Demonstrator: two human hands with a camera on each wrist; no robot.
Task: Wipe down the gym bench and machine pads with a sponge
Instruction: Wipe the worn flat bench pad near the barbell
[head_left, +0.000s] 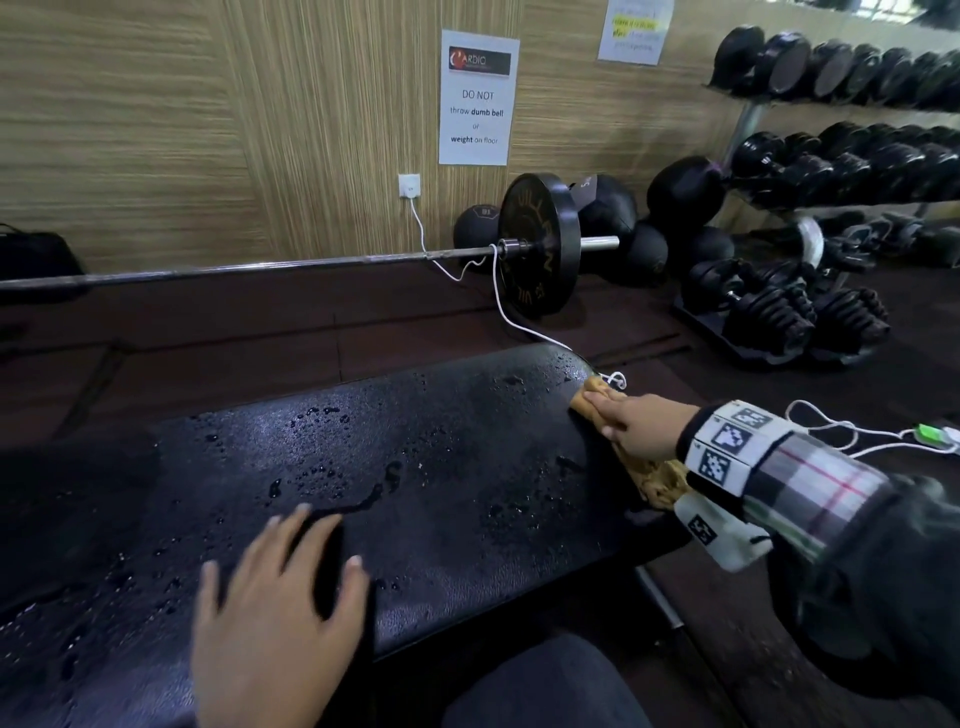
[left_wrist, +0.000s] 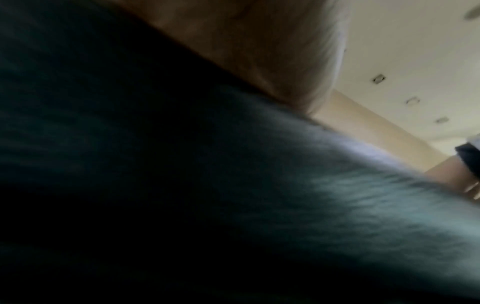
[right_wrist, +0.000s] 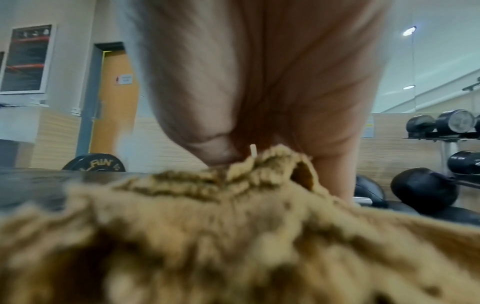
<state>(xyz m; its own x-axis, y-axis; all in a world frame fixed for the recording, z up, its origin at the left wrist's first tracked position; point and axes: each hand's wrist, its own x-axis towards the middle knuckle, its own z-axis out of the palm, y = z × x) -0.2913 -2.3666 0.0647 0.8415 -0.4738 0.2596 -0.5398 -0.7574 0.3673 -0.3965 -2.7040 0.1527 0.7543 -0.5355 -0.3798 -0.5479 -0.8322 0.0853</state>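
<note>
head: r hand (head_left: 636, 423) presses sponge (head_left: 652, 480) on bench (head_left: 441, 467).

Desk (head_left: 441, 467): sponge (head_left: 649, 478) on right edge; barbell (head_left: 540, 244) on floor behind; dumbbell rack (head_left: 841, 156) beyond far right corner.

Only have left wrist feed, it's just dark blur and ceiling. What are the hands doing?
Observer: The right hand presses a tan wiping cloth against the right edge of the black bench pad.
Operator: Left hand?
Observer: The left hand lies flat on the pad's near side, fingers spread, holding nothing.
Operator: Pad dry yet?
Observer: No. Water droplets sit across the middle of the pad, left of the cloth.
Operator: Anything near the cloth?
Observer: A white cable runs from the wall socket to the pad's far right corner, close beside the cloth.
</note>
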